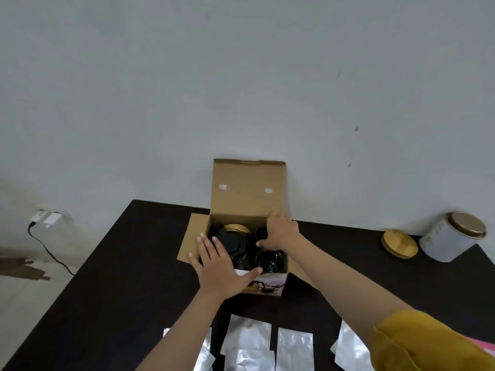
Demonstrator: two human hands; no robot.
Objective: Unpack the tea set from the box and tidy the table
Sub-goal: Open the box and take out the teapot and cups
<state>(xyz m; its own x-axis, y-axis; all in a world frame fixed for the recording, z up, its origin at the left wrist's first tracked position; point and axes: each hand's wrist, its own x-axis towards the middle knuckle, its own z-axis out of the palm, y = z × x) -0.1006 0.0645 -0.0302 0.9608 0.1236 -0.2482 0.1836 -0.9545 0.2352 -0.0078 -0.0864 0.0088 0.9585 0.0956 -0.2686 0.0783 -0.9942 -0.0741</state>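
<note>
An open cardboard box [247, 194] stands at the far middle of the black table [112, 290], its lid flap upright against the wall. Inside lie a dark teapot [233, 243], a gold round lid [237, 228] and dark glass cups [269, 259]. My left hand [219, 266] rests flat with spread fingers on the box's near left corner, holding nothing. My right hand [281, 232] reaches into the box's far right part, fingers curled around a small dark cup [261, 234]; whether it grips the cup is unclear.
Several silver foil pouches [249, 341] lie along the near table edge. A white tin [450, 241] lies tilted at the far right beside a round wooden lid [399, 243]. A charger and cable [48, 223] hang at the left wall.
</note>
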